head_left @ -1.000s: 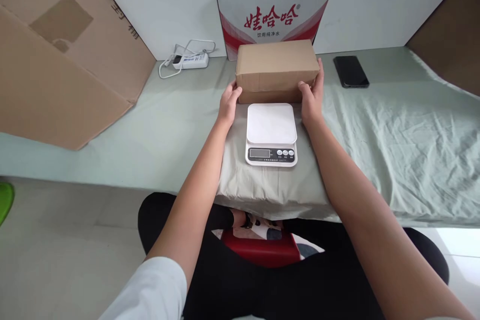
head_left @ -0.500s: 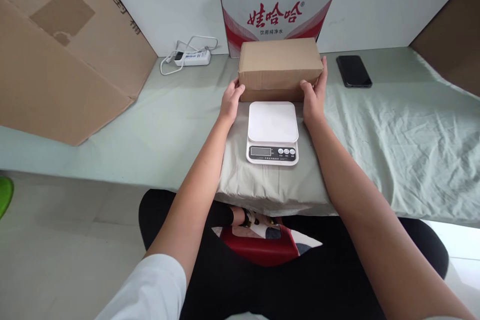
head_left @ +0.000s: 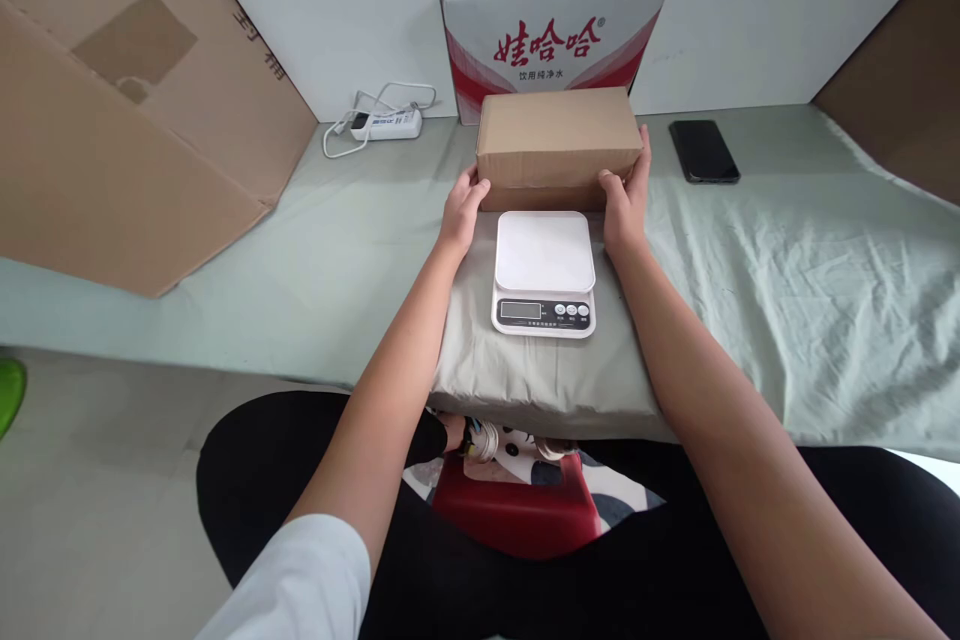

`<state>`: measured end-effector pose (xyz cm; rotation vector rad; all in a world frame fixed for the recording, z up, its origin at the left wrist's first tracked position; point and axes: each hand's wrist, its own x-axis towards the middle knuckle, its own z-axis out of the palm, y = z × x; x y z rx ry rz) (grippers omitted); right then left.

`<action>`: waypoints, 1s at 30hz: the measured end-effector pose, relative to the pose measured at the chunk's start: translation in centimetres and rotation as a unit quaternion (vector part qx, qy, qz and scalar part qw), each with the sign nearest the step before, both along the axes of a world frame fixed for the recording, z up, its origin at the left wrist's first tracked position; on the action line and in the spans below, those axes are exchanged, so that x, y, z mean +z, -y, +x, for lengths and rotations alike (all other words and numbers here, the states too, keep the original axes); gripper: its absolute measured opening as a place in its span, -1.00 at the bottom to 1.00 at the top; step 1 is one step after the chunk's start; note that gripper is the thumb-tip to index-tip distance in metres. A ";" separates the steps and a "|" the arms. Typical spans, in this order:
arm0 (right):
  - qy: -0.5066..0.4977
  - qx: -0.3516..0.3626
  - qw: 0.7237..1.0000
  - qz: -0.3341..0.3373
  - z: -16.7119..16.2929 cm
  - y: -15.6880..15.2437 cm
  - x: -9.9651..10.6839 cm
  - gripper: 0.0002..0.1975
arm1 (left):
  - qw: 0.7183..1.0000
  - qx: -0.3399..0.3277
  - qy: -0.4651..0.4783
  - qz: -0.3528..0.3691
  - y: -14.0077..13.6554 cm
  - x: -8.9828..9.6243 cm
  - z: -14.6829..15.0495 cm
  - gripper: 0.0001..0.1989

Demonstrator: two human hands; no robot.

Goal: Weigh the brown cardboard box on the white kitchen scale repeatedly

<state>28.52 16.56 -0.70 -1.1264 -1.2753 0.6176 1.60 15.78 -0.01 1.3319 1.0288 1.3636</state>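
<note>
While the left hand [head_left: 463, 212] is clamped on one end of a small brown box [head_left: 559, 142], the right hand [head_left: 625, 205] is clamped on the other — each with its thumb on the front and its fingers round the side. That one box sits just behind one white kitchen scale [head_left: 545, 282], which has a single screen [head_left: 520, 310] and three round buttons [head_left: 571, 311] beside it. One white and red carton [head_left: 555, 32] stands right behind the small brown box. On the pale green cloth [head_left: 367, 300], one white block [head_left: 396, 126] with a looped cord [head_left: 343, 153] lies to the left, and one black phone [head_left: 703, 152] to the right. Two bigger pieces of cardboard stand farther out — a left one [head_left: 135, 170] and a right one [head_left: 900, 80]. Below the cloth's edge shows one red stool [head_left: 517, 520].
</note>
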 end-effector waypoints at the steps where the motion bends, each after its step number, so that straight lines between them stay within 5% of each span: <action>1: -0.003 0.000 1.000 0.004 0.0 0.0 0.0 0.02 | 1.000 -0.001 0.000 0.002 0.0 0.0 0.0 -0.25; 24: 0.005 -0.011 1.000 0.020 0.2 -0.4 -0.6 0.08 | 1.000 -0.001 -0.003 0.001 0.6 0.5 0.2 -0.36; 30: -0.006 0.010 1.000 0.022 0.4 -0.3 -0.9 0.04 | 1.000 0.001 0.002 -0.001 0.6 0.4 0.2 -0.24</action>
